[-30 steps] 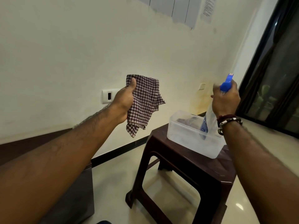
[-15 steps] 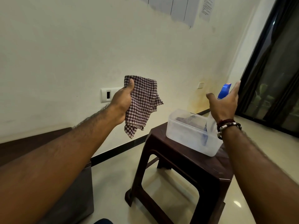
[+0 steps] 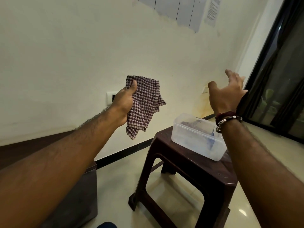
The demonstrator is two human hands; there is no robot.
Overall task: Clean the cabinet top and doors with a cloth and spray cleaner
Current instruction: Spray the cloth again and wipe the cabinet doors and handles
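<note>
My left hand [image 3: 124, 102] is raised in front of the wall and grips a folded brown-and-white checked cloth [image 3: 144, 104], which hangs down from my fingers. My right hand [image 3: 227, 94] is lifted above the clear plastic tub [image 3: 194, 137], fingers spread, holding nothing. The spray bottle [image 3: 213, 134] stands in the tub, mostly hidden behind my right wrist; only a bit of its blue-tinted body shows. A dark brown cabinet [image 3: 79, 195] sits low at the left, largely covered by my left forearm.
The tub rests on a dark brown plastic stool [image 3: 189, 175] on a glossy tiled floor. A wall socket [image 3: 110, 97] is behind my left hand. A dark-framed glass door [image 3: 279, 79] fills the right side.
My right hand has let go of the spray bottle, which now rests in the tub, and has risen with fingers spread. The left hand keeps holding the cloth in about the same place.
</note>
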